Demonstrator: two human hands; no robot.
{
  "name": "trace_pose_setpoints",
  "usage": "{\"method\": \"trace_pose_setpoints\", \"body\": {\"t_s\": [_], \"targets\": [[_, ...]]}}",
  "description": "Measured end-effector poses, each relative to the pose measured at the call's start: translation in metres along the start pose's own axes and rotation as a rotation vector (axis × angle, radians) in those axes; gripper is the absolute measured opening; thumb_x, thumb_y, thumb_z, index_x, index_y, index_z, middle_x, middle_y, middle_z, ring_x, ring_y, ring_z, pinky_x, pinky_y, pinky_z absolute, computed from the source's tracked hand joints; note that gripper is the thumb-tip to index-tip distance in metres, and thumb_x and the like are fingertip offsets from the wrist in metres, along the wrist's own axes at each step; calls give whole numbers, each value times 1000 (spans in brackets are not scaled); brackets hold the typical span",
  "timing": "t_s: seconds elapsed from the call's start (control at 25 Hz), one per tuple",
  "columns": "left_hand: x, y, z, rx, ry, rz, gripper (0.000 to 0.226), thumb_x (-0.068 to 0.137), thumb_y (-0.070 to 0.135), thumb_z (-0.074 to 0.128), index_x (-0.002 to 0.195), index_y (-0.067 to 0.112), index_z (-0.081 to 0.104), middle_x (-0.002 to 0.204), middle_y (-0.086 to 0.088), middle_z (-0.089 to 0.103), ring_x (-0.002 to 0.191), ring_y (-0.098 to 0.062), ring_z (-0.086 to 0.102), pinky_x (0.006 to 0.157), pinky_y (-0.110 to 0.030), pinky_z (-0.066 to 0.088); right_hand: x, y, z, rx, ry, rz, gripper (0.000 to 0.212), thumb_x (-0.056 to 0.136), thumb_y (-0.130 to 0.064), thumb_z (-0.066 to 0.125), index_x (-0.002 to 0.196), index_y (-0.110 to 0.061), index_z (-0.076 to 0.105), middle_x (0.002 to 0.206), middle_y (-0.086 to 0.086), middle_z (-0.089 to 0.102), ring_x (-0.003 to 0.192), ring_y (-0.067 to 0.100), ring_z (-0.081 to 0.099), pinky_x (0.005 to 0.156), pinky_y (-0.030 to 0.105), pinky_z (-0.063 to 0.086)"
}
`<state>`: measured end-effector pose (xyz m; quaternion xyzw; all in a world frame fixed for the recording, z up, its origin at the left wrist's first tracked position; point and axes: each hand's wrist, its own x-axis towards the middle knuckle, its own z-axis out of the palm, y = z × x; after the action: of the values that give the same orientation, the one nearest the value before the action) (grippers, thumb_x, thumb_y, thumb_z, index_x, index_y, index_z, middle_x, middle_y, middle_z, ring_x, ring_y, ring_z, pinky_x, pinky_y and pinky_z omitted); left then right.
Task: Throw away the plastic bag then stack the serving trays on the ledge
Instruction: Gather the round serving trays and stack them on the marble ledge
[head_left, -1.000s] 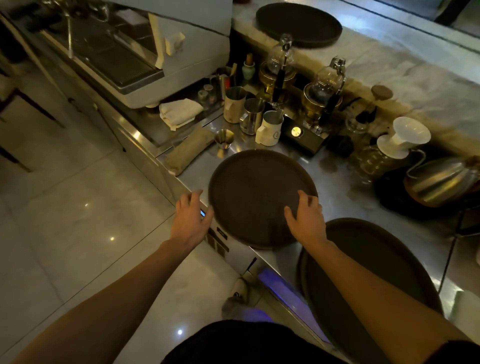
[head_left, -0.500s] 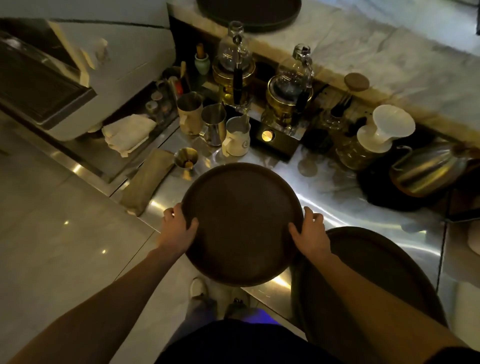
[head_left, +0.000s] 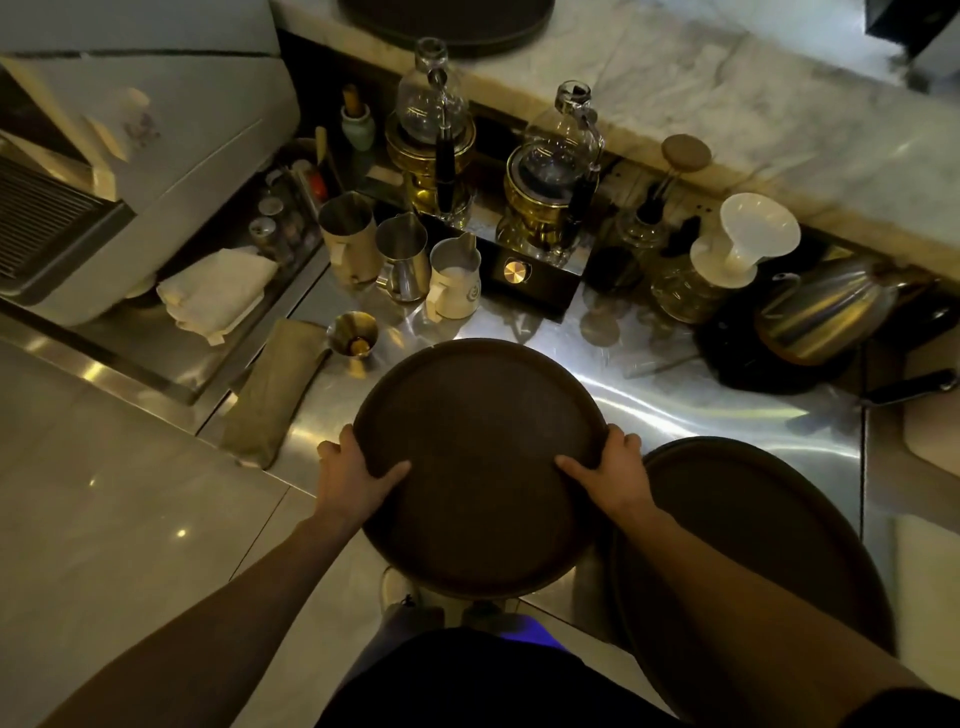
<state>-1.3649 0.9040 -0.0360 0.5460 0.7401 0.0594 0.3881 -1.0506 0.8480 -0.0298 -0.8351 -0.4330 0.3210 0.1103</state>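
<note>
the round brown tray (head_left: 480, 467) sits in both hands over the near edge of the steel tabletop (head_left: 675, 410). left hand (head_left: 353, 480) clamps its left rim, thumb on top; right hand (head_left: 605, 475) grips the right rim likewise. just right of it lies a second tray (head_left: 753, 519); beyond it, a third tray (head_left: 447, 23) rests on the marble ledge (head_left: 727, 104).

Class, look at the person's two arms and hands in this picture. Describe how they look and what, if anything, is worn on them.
Both forearms are bare, with no sleeves showing along them. The left hand and right hand wear no gloves, and no rings, watch or bracelet can be made out in the dim light. A dark edge at the lower right corner may be a sleeve on the right arm, but that is unclear.
</note>
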Motion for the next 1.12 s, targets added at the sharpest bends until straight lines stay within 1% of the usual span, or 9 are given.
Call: {"method": "trace_pose_setpoints", "body": {"t_s": [0.08, 0.2, 0.4, 0.6, 0.76, 0.96, 1.12], "targets": [[-3, -1, -3, -36, 44, 24, 94, 72, 46, 79, 145, 14, 27, 142, -19, 34, 129, -39, 42, 102, -49, 43, -6, -1, 0, 16, 38, -7, 81, 77, -52, 73, 137, -10, 37, 134, 14, 39, 118, 29, 51, 95, 38, 48], [-7, 0, -12, -58, 81, 89, 94, 72, 45, 79, 145, 14, 28, 140, -19, 33, 125, -38, 46, 101, -46, 44, -19, -4, -2, 54, 80, -16, 79, 77, -52, 74, 134, -9, 39, 132, 13, 41, 117, 28, 51, 93, 36, 47], [-11, 0, -22, -102, 90, 189, 93, 72, 44, 79, 145, 16, 29, 138, -17, 33, 123, -37, 48, 99, -45, 45, -42, -3, -6, 106, 174, -30, 77, 78, -51, 73, 134, -11, 39, 131, 11, 40, 116, 24, 50, 92, 32, 45], [-11, 9, -16, -139, 65, 292, 92, 72, 44, 80, 145, 16, 31, 138, -15, 33, 122, -34, 48, 98, -39, 44, -68, 10, -11, 150, 289, 39, 79, 78, -49, 74, 137, -11, 37, 134, 11, 39, 115, 25, 52, 92, 33, 45], [-23, 36, 1, -142, 8, 378, 90, 72, 42, 80, 143, 14, 33, 137, -15, 36, 121, -33, 49, 98, -39, 44, -95, 39, -26, 187, 381, 104, 81, 78, -48, 75, 138, -12, 35, 137, 11, 37, 118, 25, 51, 95, 37, 46], [-60, 68, 34, -164, -27, 473, 90, 71, 42, 81, 142, 16, 34, 134, -12, 38, 120, -30, 49, 96, -33, 42, -126, 89, -55, 235, 465, 130, 81, 77, -47, 75, 138, -11, 36, 137, 11, 37, 120, 28, 50, 98, 41, 47], [-95, 95, 66, -107, -8, 534, 91, 71, 45, 80, 143, 17, 33, 136, -12, 37, 120, -30, 48, 97, -37, 43, -147, 141, -75, 274, 481, 123, 84, 77, -48, 75, 140, -10, 34, 139, 12, 37, 122, 28, 49, 99, 41, 45]]}}
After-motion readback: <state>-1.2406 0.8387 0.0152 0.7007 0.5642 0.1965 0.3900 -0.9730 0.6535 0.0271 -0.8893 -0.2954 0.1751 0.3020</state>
